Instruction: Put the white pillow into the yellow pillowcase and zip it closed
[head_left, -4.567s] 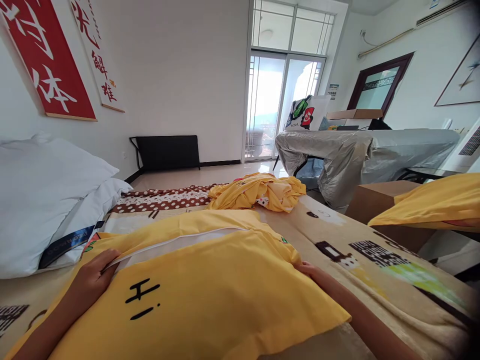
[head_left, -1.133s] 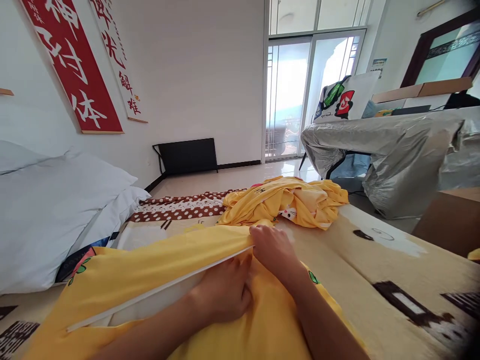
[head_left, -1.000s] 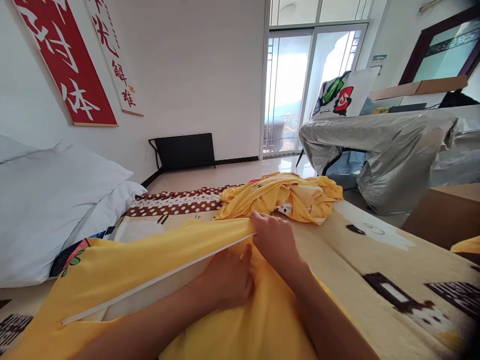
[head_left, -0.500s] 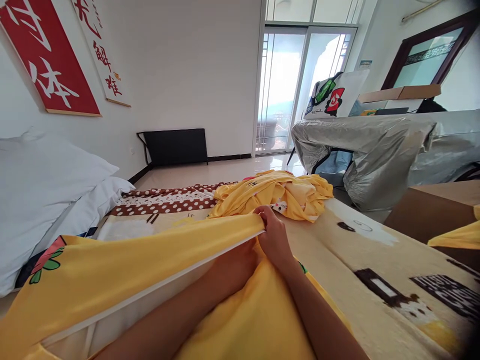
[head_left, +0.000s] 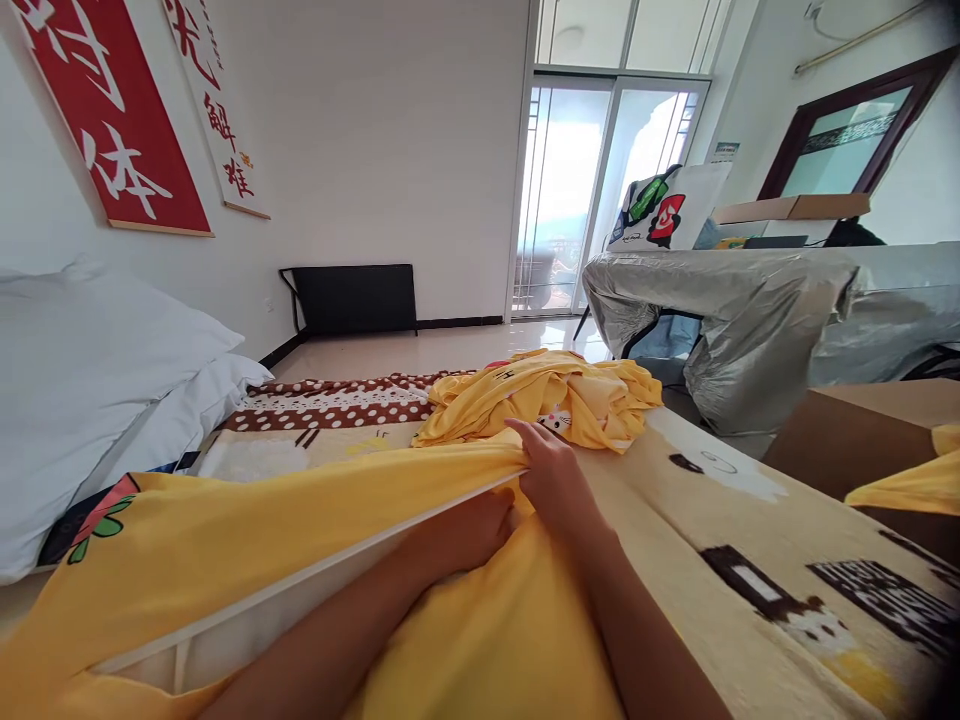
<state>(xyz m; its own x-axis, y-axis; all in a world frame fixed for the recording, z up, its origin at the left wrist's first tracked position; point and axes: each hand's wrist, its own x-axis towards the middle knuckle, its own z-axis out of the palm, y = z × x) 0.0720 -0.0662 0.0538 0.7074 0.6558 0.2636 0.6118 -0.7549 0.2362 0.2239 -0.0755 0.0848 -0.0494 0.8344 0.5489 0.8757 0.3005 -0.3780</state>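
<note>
A yellow bedding cover [head_left: 300, 500] spreads across the near bed, its long white-edged opening running from lower left toward the middle. At the far end of this opening, my right hand [head_left: 551, 470] is closed on the upper edge, with the index finger poking out above. My left hand [head_left: 484, 525] lies between the two layers, its fingers curled against the cloth beside my right hand; its fingertips are partly hidden. A carrot print [head_left: 105, 520] shows at the cover's left corner. Beyond my hands lies a crumpled heap of yellow cloth [head_left: 540, 395] with a cartoon face.
White pillows [head_left: 112, 370] are piled on the left. The patterned cream blanket [head_left: 720, 560] covers the bed. At right stand a cardboard box [head_left: 847, 430] with yellow cloth over its edge and a table draped in silver sheeting [head_left: 757, 320]. A black folded panel [head_left: 356, 300] leans on the wall.
My left hand has drawn back slightly toward the lower left, and more of its fingers show. My right index finger has straightened. The whole view has tipped up a little.
</note>
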